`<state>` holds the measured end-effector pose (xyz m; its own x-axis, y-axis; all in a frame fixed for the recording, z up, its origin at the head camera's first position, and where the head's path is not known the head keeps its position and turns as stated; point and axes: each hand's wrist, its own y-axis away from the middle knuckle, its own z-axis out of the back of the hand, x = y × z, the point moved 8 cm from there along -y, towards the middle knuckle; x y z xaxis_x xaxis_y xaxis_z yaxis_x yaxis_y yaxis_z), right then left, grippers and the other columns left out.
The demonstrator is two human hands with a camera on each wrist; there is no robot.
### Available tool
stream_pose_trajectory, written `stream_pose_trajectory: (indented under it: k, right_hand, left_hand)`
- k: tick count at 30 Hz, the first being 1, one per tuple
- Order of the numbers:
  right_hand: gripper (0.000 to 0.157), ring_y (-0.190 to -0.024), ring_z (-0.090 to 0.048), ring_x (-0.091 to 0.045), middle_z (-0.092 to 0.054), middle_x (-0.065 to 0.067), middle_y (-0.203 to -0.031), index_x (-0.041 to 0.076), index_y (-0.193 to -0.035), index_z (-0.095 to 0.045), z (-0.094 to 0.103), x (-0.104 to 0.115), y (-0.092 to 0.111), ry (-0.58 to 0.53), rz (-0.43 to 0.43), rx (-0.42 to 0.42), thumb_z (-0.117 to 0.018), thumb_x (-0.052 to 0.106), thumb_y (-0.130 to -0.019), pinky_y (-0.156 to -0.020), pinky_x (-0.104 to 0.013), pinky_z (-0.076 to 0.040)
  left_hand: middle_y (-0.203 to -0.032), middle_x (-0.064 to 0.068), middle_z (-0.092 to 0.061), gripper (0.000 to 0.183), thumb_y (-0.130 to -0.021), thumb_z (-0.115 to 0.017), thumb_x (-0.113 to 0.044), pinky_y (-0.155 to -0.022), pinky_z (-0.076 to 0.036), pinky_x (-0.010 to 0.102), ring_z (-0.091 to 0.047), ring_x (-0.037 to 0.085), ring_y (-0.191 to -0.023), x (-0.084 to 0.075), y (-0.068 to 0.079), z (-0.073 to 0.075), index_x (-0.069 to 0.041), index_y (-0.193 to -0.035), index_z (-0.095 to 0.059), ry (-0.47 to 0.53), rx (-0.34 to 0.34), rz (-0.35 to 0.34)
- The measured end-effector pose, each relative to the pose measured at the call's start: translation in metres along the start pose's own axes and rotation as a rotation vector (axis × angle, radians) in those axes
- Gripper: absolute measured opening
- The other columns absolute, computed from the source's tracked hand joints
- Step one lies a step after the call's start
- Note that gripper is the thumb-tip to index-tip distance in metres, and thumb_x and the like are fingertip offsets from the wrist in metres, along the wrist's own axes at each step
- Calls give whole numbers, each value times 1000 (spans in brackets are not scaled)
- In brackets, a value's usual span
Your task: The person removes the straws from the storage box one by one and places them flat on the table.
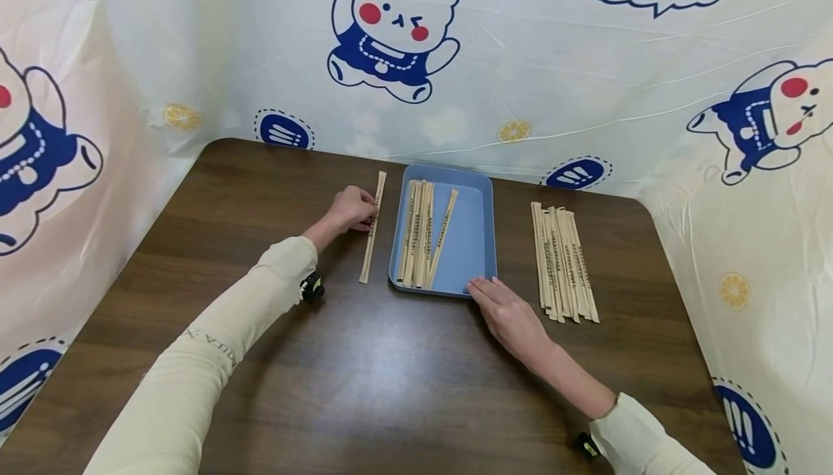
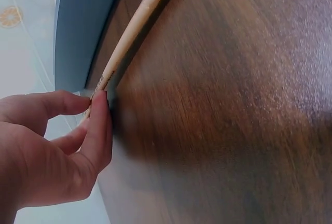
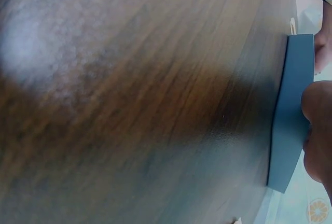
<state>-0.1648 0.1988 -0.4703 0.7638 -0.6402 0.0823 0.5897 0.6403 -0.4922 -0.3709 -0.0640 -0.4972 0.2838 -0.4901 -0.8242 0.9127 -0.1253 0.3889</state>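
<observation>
patterned sheeting (image 1: 280, 41) bounds a dark wood-grain table (image 1: 364, 388) at the far edge and both sides. left hand (image 1: 353, 207) pinches one paper-wrapped stick (image 1: 369, 247) between thumb and fingertips, just left of a blue tray (image 1: 473, 236); whether it is raised cannot be told. tray contains a row of wrapped sticks (image 1: 416, 233) along its left side, plus one slanted stick (image 1: 442, 236). right hand (image 1: 510, 316), fingers extended, touches the tray's near right corner. further group of sticks (image 1: 562, 262) lies on the table, right of the tray.
</observation>
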Motion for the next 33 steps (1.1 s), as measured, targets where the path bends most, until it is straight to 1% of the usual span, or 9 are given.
stream_pose_trajectory:
  k: [6, 11, 17, 22, 25, 28, 31, 33]
  right_hand:
    - [40, -114, -64, -34, -66, -23, -122, -10, -123, -65, -1, 0, 0, 0, 2, -5, -68, -10, -83, -102, -47, -48]
    - [40, -114, -63, -34, -65, -24, -122, -10, -124, -64, -1, 0, 1, -3, 2, -4, -65, -9, -85, -102, -47, -47]
    - [41, -114, -63, -34, -65, -23, -123, -10, -125, -64, -1, 0, 1, -3, 0, 2, -66, -9, -84, -103, -47, -47]
    - [37, -115, -63, -34, -65, -23, -123, -10, -125, -64, -2, -1, 1, -4, 1, 2, -63, -7, -88, -103, -47, -47]
    - [36, -114, -63, -34, -65, -24, -123, -10, -125, -64, -1, 0, 1, -7, 1, 1, -62, -7, -89, -103, -47, -47]
    - [35, -115, -63, -34, -65, -24, -123, -10, -125, -64, -1, 0, 1, -10, -1, 3, -61, -6, -90, -103, -47, -47]
    - [32, -114, -63, -34, -65, -24, -123, -10, -124, -64, -2, -1, 1, -7, 0, 4, -59, -5, -93, -103, -47, -47]
    - [31, -114, -63, -34, -65, -24, -123, -10, -124, -64, -2, -1, 1, -6, 0, 1, -57, -4, -95, -103, -47, -47]
  left_hand:
    - [-107, 21, -61, 27, -98, -58, -3, -67, -61, 28, -62, 23, -85, 1, -1, 2, 9, -122, -60, -35, -13, -10]
    - [-110, 22, -61, 26, -98, -58, -3, -70, -61, 30, -63, 25, -88, 0, -2, 4, 9, -121, -60, -59, -24, -22]
    - [-108, 21, -62, 25, -97, -58, -3, -69, -61, 30, -62, 23, -85, 3, -4, 5, 8, -118, -62, -75, -44, -14]
    - [-105, 20, -61, 23, -96, -58, -3, -68, -60, 28, -61, 22, -84, 3, -4, 7, 7, -117, -63, -70, -48, -17]
    - [-104, 19, -61, 21, -97, -57, -3, -71, -61, 30, -62, 23, -85, -1, -2, 7, 8, -114, -62, -61, -40, -29]
    - [-103, 18, -59, 19, -98, -56, -4, -76, -61, 34, -62, 26, -88, -8, 0, 4, 8, -112, -61, -38, -17, -40]
    - [-103, 17, -58, 22, -99, -55, -6, -79, -60, 36, -62, 29, -93, -18, 1, 0, 7, -116, -61, 0, 9, -43]
    - [-108, 19, -58, 26, -99, -55, -7, -80, -60, 36, -62, 30, -97, -25, 2, -4, 6, -121, -60, 31, 33, -37]
